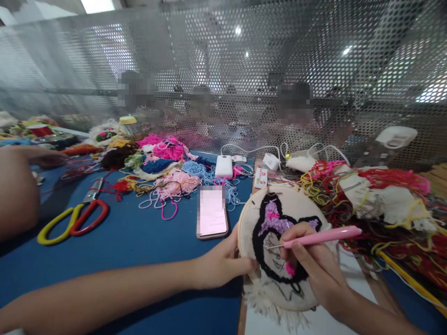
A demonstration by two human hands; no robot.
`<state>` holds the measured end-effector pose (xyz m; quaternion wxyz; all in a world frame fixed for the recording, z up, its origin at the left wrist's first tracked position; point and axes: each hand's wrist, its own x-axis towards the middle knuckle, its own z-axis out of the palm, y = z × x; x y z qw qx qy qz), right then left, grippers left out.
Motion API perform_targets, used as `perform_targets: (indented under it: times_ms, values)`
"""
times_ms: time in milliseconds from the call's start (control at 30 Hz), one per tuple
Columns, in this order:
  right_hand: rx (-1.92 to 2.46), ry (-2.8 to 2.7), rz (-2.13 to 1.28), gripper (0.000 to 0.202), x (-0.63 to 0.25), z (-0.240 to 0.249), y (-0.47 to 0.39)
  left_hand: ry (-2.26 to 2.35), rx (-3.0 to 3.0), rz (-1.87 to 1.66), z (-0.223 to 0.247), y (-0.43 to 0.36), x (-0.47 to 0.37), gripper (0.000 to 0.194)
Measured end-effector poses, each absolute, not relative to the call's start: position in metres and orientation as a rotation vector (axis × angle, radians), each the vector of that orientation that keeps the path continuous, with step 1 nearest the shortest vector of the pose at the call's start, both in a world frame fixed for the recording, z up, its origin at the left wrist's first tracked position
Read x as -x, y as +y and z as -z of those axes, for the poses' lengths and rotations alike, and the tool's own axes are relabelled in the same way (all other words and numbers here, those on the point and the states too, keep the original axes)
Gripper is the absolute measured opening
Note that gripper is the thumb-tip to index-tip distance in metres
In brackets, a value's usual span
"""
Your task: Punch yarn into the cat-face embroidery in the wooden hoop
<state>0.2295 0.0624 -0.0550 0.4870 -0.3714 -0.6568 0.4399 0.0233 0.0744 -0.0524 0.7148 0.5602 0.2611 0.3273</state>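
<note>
A round embroidery hoop [246, 221] holds cream cloth with a black yarn outline, purple and pink yarn patches and drawn lines. My left hand [223, 263] grips the hoop at its left edge, thumb on the front and the other fingers hidden behind. In my right hand [310, 260] is a pink punch needle [326, 236], held in a pinch over the hoop. Its thin metal tip points left, at the bare cloth inside the black outline; whether it touches is unclear. White fringe hangs from the cloth's lower edge.
Left of the hoop lie a phone [212, 214] and scissors [82, 218] with yellow and red handles. Yarn piles [178, 181] spread behind; more yarn [384, 204] lies at right. Another person's arm [17, 190] reaches in from the left. A perforated metal screen [216, 60] stands behind.
</note>
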Motion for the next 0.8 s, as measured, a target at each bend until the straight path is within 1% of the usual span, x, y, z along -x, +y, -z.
perform_targets:
  times_ms: [200,367,467,600,700,800]
  values:
    - [0.951,-1.67,-1.04,0.015,-0.23,0.054,0.061,0.556,-1.246,-0.726,0.051,0.075,-0.025,0.073]
    - [0.982,-1.878,-0.886,0.012,-0.232,0.055,0.06,0.575,-1.252,-0.727,0.049,0.074,-0.025,0.079]
    - [1.0,-2.039,-0.735,0.011,-0.229,0.051,0.06,0.583,-1.27,-0.739,0.048,0.072,-0.025,0.082]
    - [0.985,-2.202,-0.559,0.01,-0.221,0.041,0.061,0.588,-1.278,-0.708,0.05,0.069,-0.024,0.08]
    - [0.953,-2.205,-0.502,0.013,-0.218,0.039,0.06,0.591,-1.305,-0.706,0.051,0.068,-0.023,0.078]
    - [0.957,-2.135,-0.481,0.012,-0.218,0.042,0.059,0.573,-1.301,-0.714,0.051,0.068,-0.023,0.08]
